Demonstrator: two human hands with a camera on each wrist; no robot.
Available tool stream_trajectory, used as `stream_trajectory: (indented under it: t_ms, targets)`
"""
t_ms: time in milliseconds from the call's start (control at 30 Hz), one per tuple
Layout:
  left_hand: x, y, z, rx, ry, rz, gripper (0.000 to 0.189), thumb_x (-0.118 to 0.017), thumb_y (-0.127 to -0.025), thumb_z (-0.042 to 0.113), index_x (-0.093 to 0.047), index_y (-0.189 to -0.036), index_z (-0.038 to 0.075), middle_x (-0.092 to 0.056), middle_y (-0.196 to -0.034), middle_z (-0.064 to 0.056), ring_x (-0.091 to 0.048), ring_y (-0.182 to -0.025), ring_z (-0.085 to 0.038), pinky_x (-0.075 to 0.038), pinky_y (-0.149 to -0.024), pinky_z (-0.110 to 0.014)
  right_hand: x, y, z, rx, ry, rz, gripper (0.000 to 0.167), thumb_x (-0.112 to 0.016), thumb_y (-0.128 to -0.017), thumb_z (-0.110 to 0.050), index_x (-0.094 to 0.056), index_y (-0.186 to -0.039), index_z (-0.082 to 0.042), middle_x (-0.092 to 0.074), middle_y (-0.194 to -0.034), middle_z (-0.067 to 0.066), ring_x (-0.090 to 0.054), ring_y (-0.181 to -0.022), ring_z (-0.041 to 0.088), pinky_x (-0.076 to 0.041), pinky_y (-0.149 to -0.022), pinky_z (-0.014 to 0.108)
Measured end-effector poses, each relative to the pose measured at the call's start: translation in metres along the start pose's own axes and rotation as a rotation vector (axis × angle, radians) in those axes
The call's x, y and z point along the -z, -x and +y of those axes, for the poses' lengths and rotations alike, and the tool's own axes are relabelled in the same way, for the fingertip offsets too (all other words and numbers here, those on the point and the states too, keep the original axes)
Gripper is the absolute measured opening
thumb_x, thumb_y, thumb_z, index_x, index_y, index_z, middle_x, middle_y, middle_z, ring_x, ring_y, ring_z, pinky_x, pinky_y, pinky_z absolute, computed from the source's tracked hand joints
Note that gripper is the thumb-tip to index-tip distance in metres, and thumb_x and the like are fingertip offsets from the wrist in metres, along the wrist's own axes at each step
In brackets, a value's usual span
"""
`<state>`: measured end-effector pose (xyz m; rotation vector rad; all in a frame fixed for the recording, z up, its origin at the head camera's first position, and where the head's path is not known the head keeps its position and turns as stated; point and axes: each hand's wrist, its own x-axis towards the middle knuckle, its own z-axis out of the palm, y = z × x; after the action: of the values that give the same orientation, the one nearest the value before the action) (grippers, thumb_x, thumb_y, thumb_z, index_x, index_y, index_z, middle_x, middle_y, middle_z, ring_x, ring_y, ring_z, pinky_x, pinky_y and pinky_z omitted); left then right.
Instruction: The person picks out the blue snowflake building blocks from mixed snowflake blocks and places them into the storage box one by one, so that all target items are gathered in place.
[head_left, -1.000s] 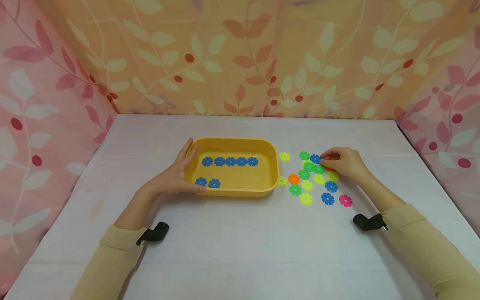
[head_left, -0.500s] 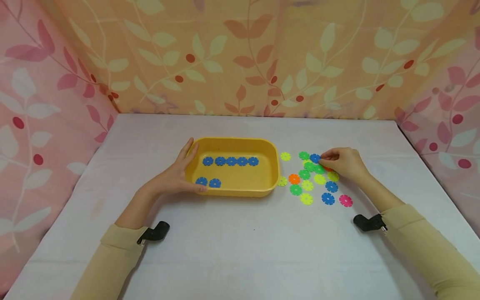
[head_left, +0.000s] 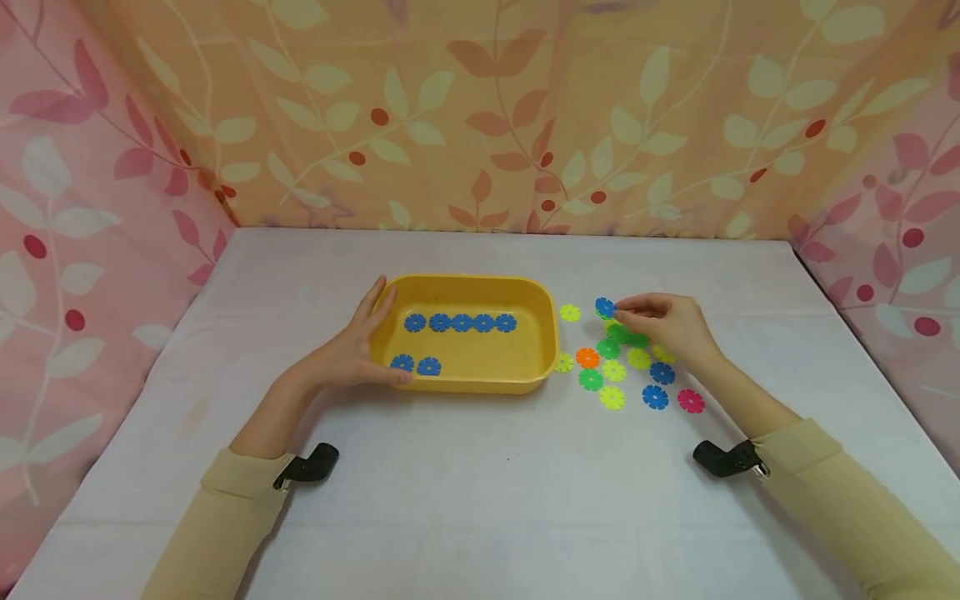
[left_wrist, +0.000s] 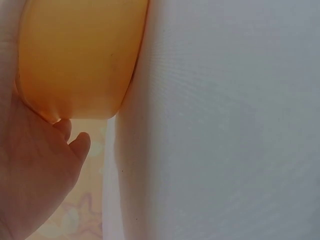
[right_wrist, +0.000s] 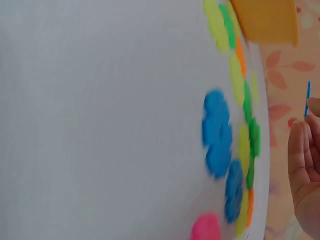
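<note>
My left hand (head_left: 347,352) holds the left end of a yellow plastic basin (head_left: 480,386), its thumb over the front rim and fingers spread along the end toward the back corner. The left wrist view shows the basin wall (left_wrist: 80,60) against that hand. Several blue flower-shaped discs lie inside: a back row (head_left: 462,323) and two near the front left (head_left: 429,367). My right hand (head_left: 673,329) pinches one blue flower disc (head_left: 604,307) between thumb and fingertips. In the right wrist view this disc (right_wrist: 308,95) appears edge-on, raised above the table.
Right of the basin, loose flower discs lie scattered on the white cloth (head_left: 465,483): several green (head_left: 591,380) and yellow (head_left: 612,398), orange (head_left: 588,358), two blue (head_left: 656,397) and a pink one (head_left: 691,401). Patterned curtains (head_left: 480,117) stand behind and at both sides.
My right hand has lifted the blue disc off the pile's back edge and moved slightly left with it, over the green discs. My left hand and the basin have stayed still.
</note>
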<state>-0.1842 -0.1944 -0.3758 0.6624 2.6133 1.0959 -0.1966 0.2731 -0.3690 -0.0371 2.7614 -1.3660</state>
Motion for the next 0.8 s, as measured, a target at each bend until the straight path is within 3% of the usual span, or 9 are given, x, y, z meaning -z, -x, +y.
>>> stream_trajectory:
  t_ms: [200, 400, 533, 800]
  targets:
    - [0.000, 0.001, 0.000, 0.002, 0.006, -0.001, 0.132, -0.089, -0.067, 0.040, 0.005, -0.157, 0.016, 0.025, -0.158, 0.010, 0.012, -0.147, -0.027, -0.010, -0.114, -0.059, -0.015, 0.003, -0.023, 0.043, -0.139, -0.059, 0.047, -0.073, -0.086, -0.043, -0.070, -0.115, -0.007, -0.072, -0.104, 0.003, -0.067, -0.097, 0.027, -0.055, -0.081, 0.027]
    - [0.001, 0.001, 0.000, 0.001, 0.006, -0.005, 0.132, -0.088, -0.068, 0.041, 0.006, -0.157, 0.016, 0.026, -0.158, 0.009, 0.012, -0.147, -0.026, -0.010, -0.114, -0.059, -0.033, 0.004, -0.049, 0.112, -0.197, -0.134, 0.039, -0.075, -0.086, -0.037, -0.072, -0.112, -0.008, -0.072, -0.101, 0.004, -0.066, -0.094, 0.036, -0.056, -0.082, 0.036]
    - [0.001, 0.000, -0.001, 0.003, 0.002, -0.003, 0.132, -0.088, -0.067, 0.042, 0.006, -0.157, 0.016, 0.026, -0.158, 0.008, 0.012, -0.147, -0.027, -0.010, -0.114, -0.059, -0.050, 0.002, -0.067, 0.155, -0.227, -0.185, 0.035, -0.076, -0.085, -0.034, -0.073, -0.109, -0.008, -0.072, -0.099, 0.004, -0.066, -0.091, 0.031, -0.056, -0.082, 0.039]
    - [0.000, 0.000, 0.000, 0.012, -0.004, 0.000, 0.133, -0.088, -0.067, 0.044, 0.006, -0.157, 0.016, 0.026, -0.158, 0.009, 0.011, -0.147, -0.028, -0.010, -0.114, -0.058, -0.082, -0.003, -0.092, 0.274, -0.189, -0.323, 0.029, -0.078, -0.085, -0.029, -0.075, -0.104, -0.008, -0.073, -0.091, 0.002, -0.066, -0.084, 0.021, -0.053, -0.069, 0.028]
